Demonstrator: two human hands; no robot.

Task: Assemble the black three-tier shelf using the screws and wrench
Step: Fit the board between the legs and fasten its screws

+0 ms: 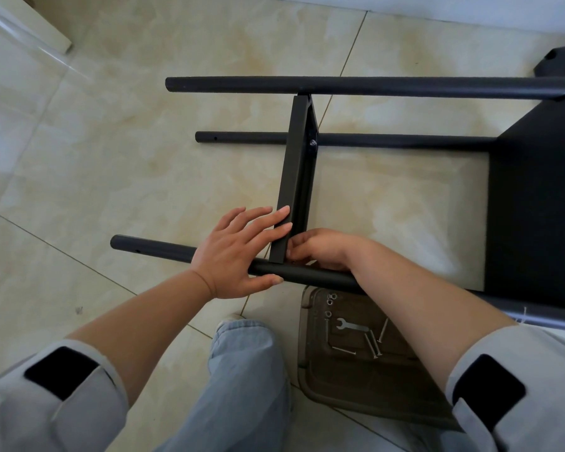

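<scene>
While the left hand [238, 252] presses flat-fingered against the shelf panel [296, 177] edge, the right hand [320, 247] pinches beneath it.

Nothing to read here

I can make out no text, label, brand, number or sign on anything in front of me.
</scene>
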